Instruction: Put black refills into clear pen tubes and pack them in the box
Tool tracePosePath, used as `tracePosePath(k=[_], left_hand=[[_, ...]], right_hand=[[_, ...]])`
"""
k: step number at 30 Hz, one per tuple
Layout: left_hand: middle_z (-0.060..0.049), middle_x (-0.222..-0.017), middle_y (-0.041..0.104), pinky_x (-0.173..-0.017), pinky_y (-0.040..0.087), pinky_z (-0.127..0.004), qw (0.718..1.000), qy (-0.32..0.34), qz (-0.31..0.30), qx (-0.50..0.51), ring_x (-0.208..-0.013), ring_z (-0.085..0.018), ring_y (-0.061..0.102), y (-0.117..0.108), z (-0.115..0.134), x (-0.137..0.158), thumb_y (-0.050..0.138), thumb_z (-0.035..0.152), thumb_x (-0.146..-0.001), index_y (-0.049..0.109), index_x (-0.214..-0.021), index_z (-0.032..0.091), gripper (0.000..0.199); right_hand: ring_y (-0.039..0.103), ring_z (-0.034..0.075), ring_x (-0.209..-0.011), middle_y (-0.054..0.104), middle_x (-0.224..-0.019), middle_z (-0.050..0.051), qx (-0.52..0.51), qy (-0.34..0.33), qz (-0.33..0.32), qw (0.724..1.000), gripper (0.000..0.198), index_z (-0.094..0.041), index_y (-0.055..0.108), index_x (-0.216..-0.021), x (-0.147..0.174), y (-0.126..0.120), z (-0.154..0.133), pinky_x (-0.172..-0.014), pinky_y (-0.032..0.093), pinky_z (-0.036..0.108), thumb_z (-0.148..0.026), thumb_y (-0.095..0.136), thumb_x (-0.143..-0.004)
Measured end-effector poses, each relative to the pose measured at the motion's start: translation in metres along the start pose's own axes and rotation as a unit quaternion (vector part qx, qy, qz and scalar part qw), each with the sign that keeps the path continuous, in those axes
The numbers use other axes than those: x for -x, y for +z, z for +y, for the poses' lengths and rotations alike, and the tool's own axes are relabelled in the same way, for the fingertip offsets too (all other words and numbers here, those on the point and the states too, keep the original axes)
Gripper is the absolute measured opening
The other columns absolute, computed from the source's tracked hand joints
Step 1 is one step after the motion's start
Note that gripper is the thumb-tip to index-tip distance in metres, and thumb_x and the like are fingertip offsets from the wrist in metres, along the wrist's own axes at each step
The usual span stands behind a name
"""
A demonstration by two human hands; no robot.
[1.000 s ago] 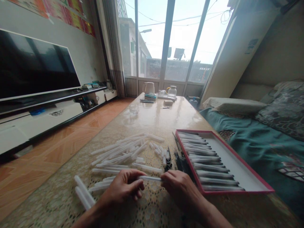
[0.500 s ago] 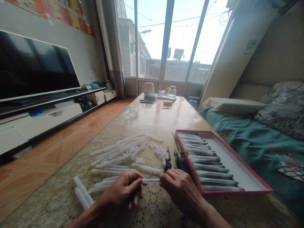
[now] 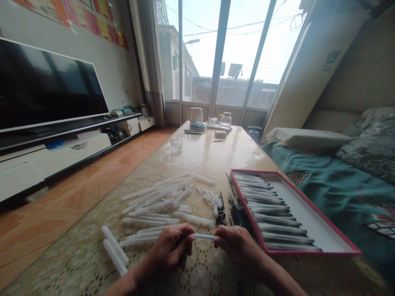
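A slim whitish pen barrel (image 3: 204,236) lies level between my two hands, low over the table. My left hand (image 3: 174,245) pinches its left end, fingers curled. Its right end disappears into the closed fingers of my right hand (image 3: 236,242), which hide whatever is there. Beyond my left hand spreads a loose pile of clear-white pen tubes (image 3: 160,199). Short white caps (image 3: 207,194) and small black pieces (image 3: 221,214) lie beyond the gap between my hands. Thin black rods (image 3: 238,211) are heaped past my right hand, against a pink-rimmed tray.
The tray's pink rim (image 3: 319,212) encloses a row of assembled-looking pens (image 3: 274,218) on its left side. A drinking glass (image 3: 176,142), a jug (image 3: 226,119) and a small box (image 3: 220,134) stand farther along the table. A sofa (image 3: 304,168) borders the right side.
The view has shifted slightly, so the scene sits a little farther right. My left hand's lower fingers have curled in. Both hands keep hold of the pen barrel.
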State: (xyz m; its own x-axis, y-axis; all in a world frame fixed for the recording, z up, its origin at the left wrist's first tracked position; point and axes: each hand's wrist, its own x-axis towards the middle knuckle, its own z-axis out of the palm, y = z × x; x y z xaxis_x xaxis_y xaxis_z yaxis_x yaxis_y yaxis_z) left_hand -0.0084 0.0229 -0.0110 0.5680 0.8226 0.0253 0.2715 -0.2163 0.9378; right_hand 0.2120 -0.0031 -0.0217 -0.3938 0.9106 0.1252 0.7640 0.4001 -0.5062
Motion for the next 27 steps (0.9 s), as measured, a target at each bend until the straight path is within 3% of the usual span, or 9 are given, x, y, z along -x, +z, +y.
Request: tracePosePath(k=[4, 7, 9, 12, 15, 19, 23, 27], left_hand=[[0.002, -0.056, 0.055, -0.039, 0.034, -0.020, 0.996, -0.047, -0.005, 0.071, -0.041, -0.009, 0.047, 0.003, -0.010, -0.005, 0.049, 0.047, -0.081, 0.060, -0.084, 0.014, 0.035], [0.002, -0.063, 0.061, -0.038, 0.038, -0.020, 0.990, -0.076, 0.029, 0.118, -0.039, -0.010, 0.053, 0.003, -0.018, -0.008, 0.054, 0.047, -0.077, 0.050, -0.115, 0.016, 0.049], [0.002, -0.066, 0.063, -0.039, 0.041, -0.021, 0.988, -0.079, 0.038, 0.127, -0.041, -0.011, 0.057, 0.003, -0.021, -0.009, 0.056, 0.045, -0.077, 0.040, -0.125, 0.018, 0.058], [0.002, -0.064, 0.061, -0.038, 0.041, -0.020, 0.988, -0.088, 0.030, 0.126, -0.041, -0.011, 0.057, 0.003, -0.021, -0.009, 0.055, 0.045, -0.078, 0.047, -0.116, 0.016, 0.049], [0.003, -0.063, 0.060, -0.039, 0.042, -0.020, 0.988, -0.090, 0.028, 0.120, -0.040, -0.010, 0.055, 0.004, -0.019, -0.008, 0.055, 0.045, -0.078, 0.052, -0.107, 0.016, 0.041], [0.004, -0.061, 0.058, -0.041, 0.042, -0.021, 0.988, -0.092, 0.038, 0.120, -0.040, -0.009, 0.054, 0.004, -0.016, -0.007, 0.055, 0.045, -0.078, 0.054, -0.101, 0.017, 0.036], [0.004, -0.059, 0.057, -0.041, 0.040, -0.021, 0.988, -0.096, 0.052, 0.113, -0.040, -0.009, 0.052, 0.005, -0.014, -0.007, 0.056, 0.045, -0.076, 0.057, -0.095, 0.017, 0.033], [0.003, -0.060, 0.057, -0.042, 0.040, -0.022, 0.990, -0.095, 0.067, 0.079, -0.043, -0.012, 0.055, 0.005, -0.009, -0.004, 0.055, 0.040, -0.077, 0.060, -0.090, 0.016, 0.028]], right_hand=[[0.056, 0.011, -0.060, 0.061, -0.065, -0.002, 0.027, 0.013, 0.006, 1.000, 0.024, -0.020, 0.057, -0.074, 0.002, -0.007, -0.006, -0.055, 0.031, 0.020, -0.032, 0.043, -0.090], [0.058, 0.012, -0.064, 0.062, -0.070, -0.002, 0.062, 0.003, 0.045, 0.997, 0.021, -0.021, 0.057, -0.079, 0.003, -0.019, -0.009, -0.058, 0.033, 0.021, -0.027, 0.040, -0.091], [0.059, 0.013, -0.069, 0.064, -0.074, 0.000, 0.106, 0.004, 0.092, 0.990, 0.021, -0.021, 0.057, -0.085, 0.004, -0.032, -0.004, -0.063, 0.035, 0.022, -0.022, 0.037, -0.092], [0.059, 0.017, -0.078, 0.066, -0.085, 0.005, 0.216, 0.037, 0.185, 0.958, 0.024, -0.020, 0.057, -0.095, 0.007, -0.053, 0.020, -0.073, 0.034, 0.028, -0.016, 0.033, -0.092], [0.060, 0.019, -0.078, 0.067, -0.086, 0.009, 0.314, 0.106, 0.263, 0.906, 0.022, -0.017, 0.058, -0.098, 0.015, -0.069, 0.052, -0.075, 0.032, 0.031, -0.016, 0.038, -0.090], [0.059, 0.021, -0.078, 0.066, -0.085, 0.009, 0.383, 0.184, 0.289, 0.858, 0.020, -0.017, 0.060, -0.094, 0.027, -0.078, 0.084, -0.074, 0.029, 0.034, -0.015, 0.040, -0.088], [0.059, 0.020, -0.077, 0.066, -0.086, 0.007, 0.374, 0.197, 0.269, 0.865, 0.018, -0.019, 0.061, -0.088, 0.033, -0.077, 0.100, -0.076, 0.030, 0.034, -0.014, 0.043, -0.086], [0.059, 0.022, -0.089, 0.065, -0.098, 0.009, 0.357, 0.190, 0.305, 0.862, 0.021, -0.017, 0.061, -0.093, 0.032, -0.075, 0.105, -0.080, 0.031, 0.036, -0.010, 0.044, -0.083]])
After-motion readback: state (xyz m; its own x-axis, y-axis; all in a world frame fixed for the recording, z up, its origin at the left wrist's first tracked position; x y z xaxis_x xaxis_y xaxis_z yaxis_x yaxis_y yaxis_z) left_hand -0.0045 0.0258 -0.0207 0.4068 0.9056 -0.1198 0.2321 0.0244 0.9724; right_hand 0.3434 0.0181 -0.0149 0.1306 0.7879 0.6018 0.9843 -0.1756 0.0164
